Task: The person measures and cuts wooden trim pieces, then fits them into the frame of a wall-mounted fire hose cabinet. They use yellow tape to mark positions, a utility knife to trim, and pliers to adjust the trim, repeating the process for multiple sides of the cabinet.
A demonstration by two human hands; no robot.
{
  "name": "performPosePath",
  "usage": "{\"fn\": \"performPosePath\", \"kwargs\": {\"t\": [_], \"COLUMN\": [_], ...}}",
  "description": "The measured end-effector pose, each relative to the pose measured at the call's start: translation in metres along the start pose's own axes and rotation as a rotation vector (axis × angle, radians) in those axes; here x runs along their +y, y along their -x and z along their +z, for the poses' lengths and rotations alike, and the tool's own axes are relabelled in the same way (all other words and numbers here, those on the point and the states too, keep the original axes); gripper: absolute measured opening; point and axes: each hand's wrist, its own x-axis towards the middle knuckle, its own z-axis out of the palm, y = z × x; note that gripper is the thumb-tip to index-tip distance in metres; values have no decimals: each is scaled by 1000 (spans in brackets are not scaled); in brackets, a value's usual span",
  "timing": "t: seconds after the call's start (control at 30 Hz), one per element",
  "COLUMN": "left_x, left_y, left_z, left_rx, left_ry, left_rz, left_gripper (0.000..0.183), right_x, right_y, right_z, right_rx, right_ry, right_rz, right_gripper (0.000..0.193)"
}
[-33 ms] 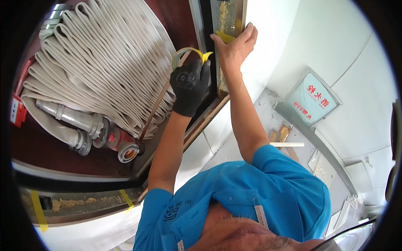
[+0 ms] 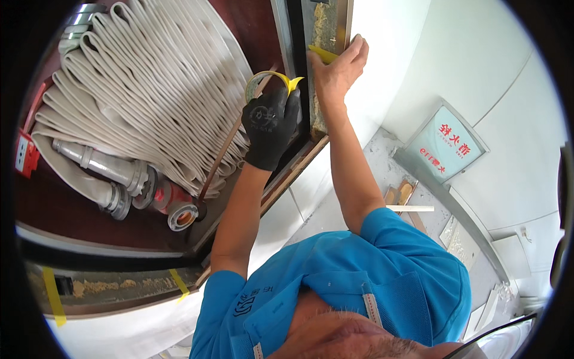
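My left hand (image 2: 269, 128), in a black work glove, is closed on a roll of yellow adhesive tape (image 2: 253, 87). The roll's yellow loose end (image 2: 294, 83) sticks out above the fingers. To its right, my bare right hand (image 2: 338, 75) grips around the outer edge of the cabinet's side frame (image 2: 326, 27). Its thumb lies by a short yellow tape strip (image 2: 321, 54) stuck across that frame, and the palm side hides part of the strip. Crumbly tan filler shows inside the frame channel.
Inside the dark red cabinet are a folded white fire hose (image 2: 155, 90), a metal nozzle (image 2: 98, 161) and a red valve (image 2: 170, 197). Two tape strips (image 2: 54, 296) cross the lower frame. On the right, a glass cabinet door (image 2: 445, 143) stands open above floor debris (image 2: 403, 191).
My right thumb has drawn in slightly toward the palm along the tape strip. The gloved left hand and the tape roll stay almost where they were.
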Motion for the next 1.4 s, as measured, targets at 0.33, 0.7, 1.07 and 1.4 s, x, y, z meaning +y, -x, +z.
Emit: {"fn": "performPosePath", "kwargs": {"t": [0.33,0.7,1.07,1.4], "left_x": [55,197,385,504], "left_y": [60,152,78,-47], "left_z": [-78,-255,-530,-856], "left_rx": [-164,158,-263,-517], "left_ry": [1303,595,-839,-2050], "left_rz": [-1164,-1218,-881,-878], "left_gripper": [30,23,56,40], "right_x": [-19,-103,-296,-372], "right_y": [28,178,211,265], "right_z": [-88,-214,-362,-381], "right_rx": [-527,-1819,-2134,-2256], "right_ry": [-699,-1540,-2082,-1894], "right_rz": [-13,125,9,442], "right_gripper": [69,21,59,42]}}
